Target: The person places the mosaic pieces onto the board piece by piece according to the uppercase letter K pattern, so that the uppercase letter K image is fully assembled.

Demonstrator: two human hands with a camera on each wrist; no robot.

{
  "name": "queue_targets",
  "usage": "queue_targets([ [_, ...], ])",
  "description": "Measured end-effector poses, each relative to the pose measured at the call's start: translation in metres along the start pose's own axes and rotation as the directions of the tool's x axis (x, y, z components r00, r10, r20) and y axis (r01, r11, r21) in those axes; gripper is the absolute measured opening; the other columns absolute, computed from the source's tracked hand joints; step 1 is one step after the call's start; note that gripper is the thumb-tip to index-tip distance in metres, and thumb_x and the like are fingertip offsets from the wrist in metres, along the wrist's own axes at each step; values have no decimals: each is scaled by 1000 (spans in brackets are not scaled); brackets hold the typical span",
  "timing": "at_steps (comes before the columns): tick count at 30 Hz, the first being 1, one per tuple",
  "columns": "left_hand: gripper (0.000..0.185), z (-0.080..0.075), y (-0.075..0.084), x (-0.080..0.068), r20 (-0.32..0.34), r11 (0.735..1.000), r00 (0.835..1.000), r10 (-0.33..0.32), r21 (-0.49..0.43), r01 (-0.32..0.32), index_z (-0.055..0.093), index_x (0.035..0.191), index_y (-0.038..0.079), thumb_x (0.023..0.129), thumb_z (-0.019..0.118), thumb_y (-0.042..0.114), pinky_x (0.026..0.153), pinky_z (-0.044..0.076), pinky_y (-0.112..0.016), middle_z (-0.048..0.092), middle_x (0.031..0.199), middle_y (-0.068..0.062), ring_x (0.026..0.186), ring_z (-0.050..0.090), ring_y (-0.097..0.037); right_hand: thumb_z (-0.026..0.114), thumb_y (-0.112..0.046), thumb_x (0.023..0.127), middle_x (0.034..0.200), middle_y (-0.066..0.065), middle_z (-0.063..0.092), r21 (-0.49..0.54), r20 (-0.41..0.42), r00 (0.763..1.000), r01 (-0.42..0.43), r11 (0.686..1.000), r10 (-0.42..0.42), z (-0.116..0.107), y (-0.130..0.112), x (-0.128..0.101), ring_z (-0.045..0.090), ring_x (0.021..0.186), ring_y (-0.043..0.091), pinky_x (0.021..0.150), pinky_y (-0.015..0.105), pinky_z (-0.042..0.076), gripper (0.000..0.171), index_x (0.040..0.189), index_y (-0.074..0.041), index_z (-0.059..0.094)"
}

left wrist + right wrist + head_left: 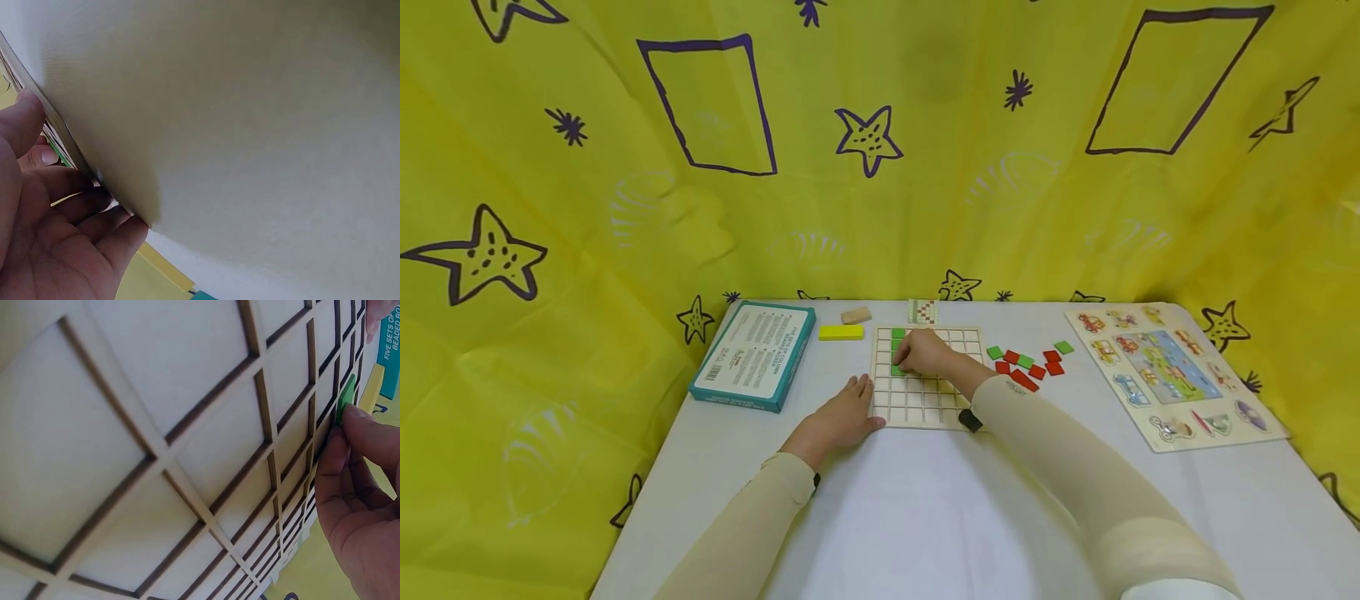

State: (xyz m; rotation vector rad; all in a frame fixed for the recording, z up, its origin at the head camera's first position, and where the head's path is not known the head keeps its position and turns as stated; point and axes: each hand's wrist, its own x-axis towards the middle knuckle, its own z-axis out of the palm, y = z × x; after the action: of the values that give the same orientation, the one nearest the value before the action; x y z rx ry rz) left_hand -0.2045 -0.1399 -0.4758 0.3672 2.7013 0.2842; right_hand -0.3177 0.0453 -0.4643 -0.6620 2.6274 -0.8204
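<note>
A wooden grid board [925,408] with square cells lies on the white table. My right hand [922,353] reaches over its left part; thumb and forefinger pinch a green square tile [345,399], which stands tilted at a cell in the right wrist view. Green tiles [898,333] fill cells up the same column, partly hidden behind the fingers. My left hand [844,414] rests at the board's left edge, thumb by the near corner. In the left wrist view its fingers [125,240] are extended along the board's side, holding nothing.
Loose red tiles [1054,368] and green tiles [1063,347] lie right of the board. A patterned card [923,311], a yellow bar [841,332] and a wooden block [855,315] sit behind and left. A teal box [752,354] is far left, a picture puzzle [1176,375] far right.
</note>
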Motion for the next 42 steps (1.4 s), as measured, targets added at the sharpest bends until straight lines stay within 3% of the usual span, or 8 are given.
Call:
queue_targets([
  [16,84,1,0,1,11,1000,1000,-4,3,4,19,159,0,101,54,49,121,22,-42,15,167,-13,154,11,-29,74,-11,93,98,0,73,53,-30,999,32,998,-31,-4,7,-6,64,96,18,87,35,53,10,101,-8,78],
  [25,84,2,0,2,11,999,1000,-27,-25,28,19,160,2,100,55,50,121,21,-42,13,168,-10,154,10,-27,70,-10,96,107,7,73,79,-54,999,4,997,0,-24,17,-17,65,99,26,82,37,55,13,106,-5,76],
  [30,83,2,0,1,8,999,1000,-29,-30,29,19,160,3,101,55,49,121,20,-42,13,168,-10,154,9,-27,70,-10,95,112,10,71,79,-60,998,-19,997,24,-35,27,-24,63,110,32,84,39,54,15,108,-4,76],
  [42,82,0,2,-1,5,999,1000,-16,-28,16,18,160,1,102,54,47,122,18,-42,13,168,-11,154,8,-28,70,-9,95,111,13,72,30,-103,992,-69,997,72,-60,50,-41,63,102,30,84,41,54,20,112,0,74],
])
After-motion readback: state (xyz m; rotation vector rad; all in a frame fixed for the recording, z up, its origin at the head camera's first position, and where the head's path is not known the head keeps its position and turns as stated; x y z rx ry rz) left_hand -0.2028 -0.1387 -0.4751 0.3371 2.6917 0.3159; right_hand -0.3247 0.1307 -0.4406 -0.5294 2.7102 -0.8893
